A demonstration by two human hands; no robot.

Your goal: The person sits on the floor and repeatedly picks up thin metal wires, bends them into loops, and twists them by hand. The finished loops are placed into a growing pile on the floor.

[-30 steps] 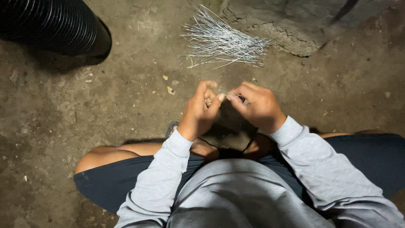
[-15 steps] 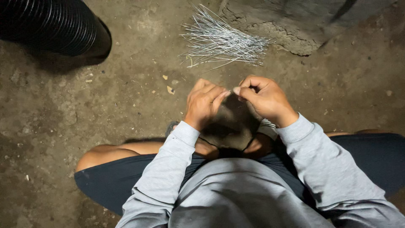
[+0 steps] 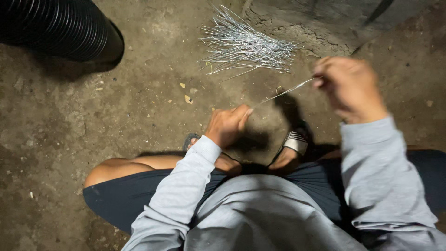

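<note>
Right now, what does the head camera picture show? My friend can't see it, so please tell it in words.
A seated person stretches a thin silver wire between the left hand and the raised, blurred right hand. A pile of wires lies on the dirt floor ahead, with a black ribbed pipe at the top left.

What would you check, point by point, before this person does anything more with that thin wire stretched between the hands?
1. Left hand pinches one end of the wire: ok.
2. Right hand holds the other end: ok, though the hand is blurred.
3. Wire runs straight between the hands, clear of the wire bundle: ok.
4. Bundle lies on the ground ahead, apart from both hands: ok.
5. Black ribbed pipe lies well off to the side: ok.
6. Wire free of kinks: cannot tell.
</note>
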